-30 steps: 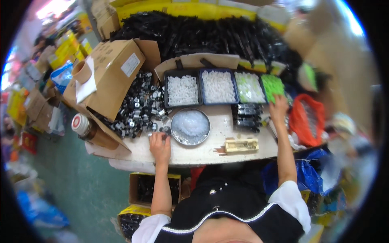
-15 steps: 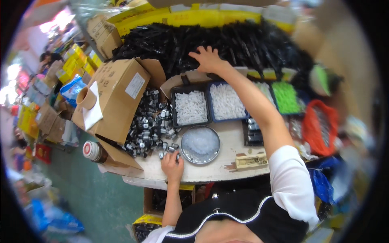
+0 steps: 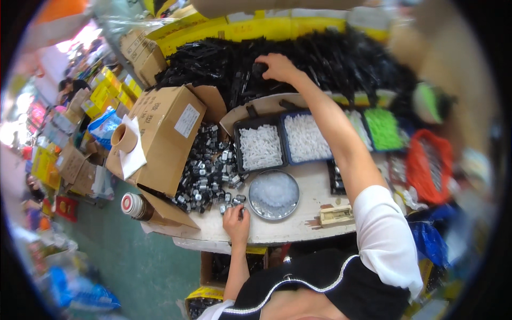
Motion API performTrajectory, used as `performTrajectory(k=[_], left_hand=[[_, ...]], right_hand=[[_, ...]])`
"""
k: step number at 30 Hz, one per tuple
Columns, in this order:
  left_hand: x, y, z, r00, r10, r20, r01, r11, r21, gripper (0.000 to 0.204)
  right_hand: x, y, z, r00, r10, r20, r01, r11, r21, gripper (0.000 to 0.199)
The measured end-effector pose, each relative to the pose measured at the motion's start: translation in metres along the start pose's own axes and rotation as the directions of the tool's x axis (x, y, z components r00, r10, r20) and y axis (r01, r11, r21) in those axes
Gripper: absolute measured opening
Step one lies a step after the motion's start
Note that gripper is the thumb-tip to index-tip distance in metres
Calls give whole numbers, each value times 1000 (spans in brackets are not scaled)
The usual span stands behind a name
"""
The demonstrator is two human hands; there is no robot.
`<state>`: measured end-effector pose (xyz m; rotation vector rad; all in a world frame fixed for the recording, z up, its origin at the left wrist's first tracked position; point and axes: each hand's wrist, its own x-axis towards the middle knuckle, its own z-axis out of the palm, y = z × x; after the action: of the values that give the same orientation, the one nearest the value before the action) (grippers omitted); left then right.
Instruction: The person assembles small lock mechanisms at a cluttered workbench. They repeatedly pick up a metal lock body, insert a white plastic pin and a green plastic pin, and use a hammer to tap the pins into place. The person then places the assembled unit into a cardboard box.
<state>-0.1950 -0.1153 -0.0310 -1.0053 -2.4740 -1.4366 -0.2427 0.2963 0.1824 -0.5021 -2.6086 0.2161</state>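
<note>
The heap of long black parts [image 3: 320, 58] fills the far side of the bench [image 3: 314, 192]; right hand [image 3: 277, 66] reaches there, fingers curled onto one; left hand [image 3: 236, 221], near edge, pinches a small metal-black piece [image 3: 241, 212] beside the round dish [image 3: 273, 194].

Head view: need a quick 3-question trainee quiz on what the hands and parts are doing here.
1. True or false: the right hand reaches into the heap of long black parts at the far side of the table.
2. Which hand rests by the small black-and-silver parts? A) left hand B) right hand
3. Fill in: the round metal dish sits on the near side of the tray of ____ pieces.

Key: 1 true. 2 A. 3 white.
</note>
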Motion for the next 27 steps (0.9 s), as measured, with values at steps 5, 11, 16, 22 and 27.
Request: performTrajectory(k=[5,11,16,22,27], left_hand=[[1,4,-1,999,-41,9,41,999,-35,13],[1,4,0,999,-52,10,53,996,-69,14],[-1,-3,1,998,54,44,-57,995,80,16],[-4,-1,-2,998,-2,56,3,1000,-17,15],[-3,1,-3,997,-34,73,39,997,-64,15]], right_hand=[[0,26,-21,907,113,-406,58,921,386,62],[-22,9,-80,859,196,-473,88,853,514,62],[-69,-13,-99,896,-236,-377,315,935,164,51],[-184,-49,-62,900,-435,-35,416,880,-227,35],[-226,-32,-23,902,-415,115,430,851,-302,28]])
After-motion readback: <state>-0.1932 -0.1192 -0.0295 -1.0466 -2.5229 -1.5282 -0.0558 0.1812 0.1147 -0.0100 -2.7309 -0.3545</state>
